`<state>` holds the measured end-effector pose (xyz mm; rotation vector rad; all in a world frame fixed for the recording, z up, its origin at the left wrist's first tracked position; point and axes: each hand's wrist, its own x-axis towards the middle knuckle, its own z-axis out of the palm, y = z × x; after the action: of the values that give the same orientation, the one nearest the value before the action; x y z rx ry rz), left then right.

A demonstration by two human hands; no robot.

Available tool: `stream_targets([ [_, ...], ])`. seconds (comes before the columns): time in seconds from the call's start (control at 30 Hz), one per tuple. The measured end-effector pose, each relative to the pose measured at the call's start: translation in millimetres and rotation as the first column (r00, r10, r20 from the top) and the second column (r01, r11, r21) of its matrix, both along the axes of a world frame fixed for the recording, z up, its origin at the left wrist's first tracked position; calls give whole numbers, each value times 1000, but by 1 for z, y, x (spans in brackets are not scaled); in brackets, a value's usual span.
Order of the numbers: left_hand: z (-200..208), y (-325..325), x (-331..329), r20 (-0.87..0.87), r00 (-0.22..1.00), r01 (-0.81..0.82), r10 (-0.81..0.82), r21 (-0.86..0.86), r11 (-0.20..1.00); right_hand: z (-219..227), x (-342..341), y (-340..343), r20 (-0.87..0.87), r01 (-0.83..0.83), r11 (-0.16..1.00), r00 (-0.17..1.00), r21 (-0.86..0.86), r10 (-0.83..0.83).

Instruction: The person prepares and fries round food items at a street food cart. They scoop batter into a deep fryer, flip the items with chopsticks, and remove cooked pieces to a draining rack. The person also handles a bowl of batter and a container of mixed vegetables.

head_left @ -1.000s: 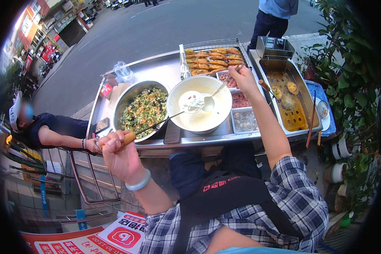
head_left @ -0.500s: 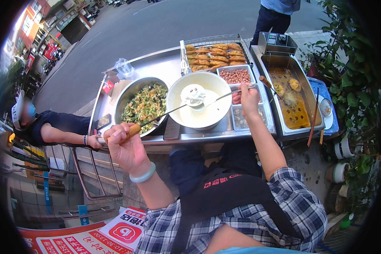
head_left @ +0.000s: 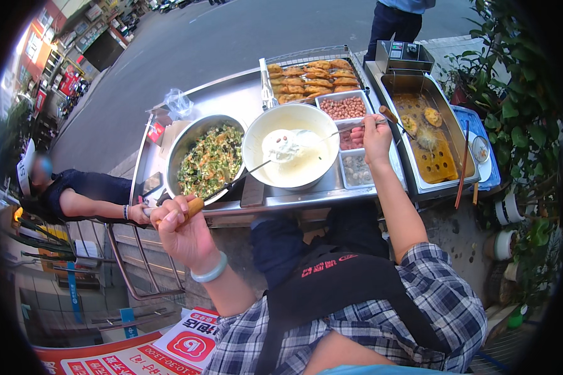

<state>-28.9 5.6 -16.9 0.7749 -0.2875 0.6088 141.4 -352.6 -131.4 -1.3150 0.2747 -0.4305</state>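
Fingers wrapped round a wooden grip, my left hand [head_left: 191, 240] holds a long-handled ladle [head_left: 196, 205]. Its head is over the white bowl [head_left: 291, 181] of pale batter, under a white, batter-coated mound [head_left: 280, 145] topped with a couple of peanuts. My right hand [head_left: 376, 140] is closed on the thin handle of a metal spoon [head_left: 346, 130]. The spoon reaches into the bowl from the right, its tip beside the mound. Near my right hand are white containers of peanuts [head_left: 342, 107], pink pieces [head_left: 351, 137] and greyish pieces [head_left: 358, 170].
Left of the bowl stands a steel pot of chopped vegetables [head_left: 211, 159]. Behind lie golden fritters [head_left: 313, 78] on a rack. At right, fritters fry in an oil fryer [head_left: 441, 165], with chopsticks [head_left: 463, 165] beside it. A person [head_left: 94, 194] stands at the cart's left end.
The mound has shifted slightly left and lower in the bowl, and the spoon tip is now closer to it. Both my hands have moved a little; their grips are unchanged.
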Motion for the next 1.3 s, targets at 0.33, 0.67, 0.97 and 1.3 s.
stream_targets([
  [0.33, 2, 17, -11, -16, 1000, 20, -22, -68, 997, -13, 1, 8, 92, -59, 982, 993, -177, 76],
  [0.67, 1, 18, -1, -60, 998, -26, 19, -130, 991, -25, -32, 11, 248, -186, 912, 925, -366, 288],
  [0.97, 3, 17, 18, -57, 997, -67, 59, -137, 988, -22, -81, 5, 193, -281, 855, 899, -436, 394],
  [1.3, 58, -1, 28, 14, 998, 57, -56, -97, 994, -39, -73, 56, 136, -236, 733, 902, -638, 409],
])
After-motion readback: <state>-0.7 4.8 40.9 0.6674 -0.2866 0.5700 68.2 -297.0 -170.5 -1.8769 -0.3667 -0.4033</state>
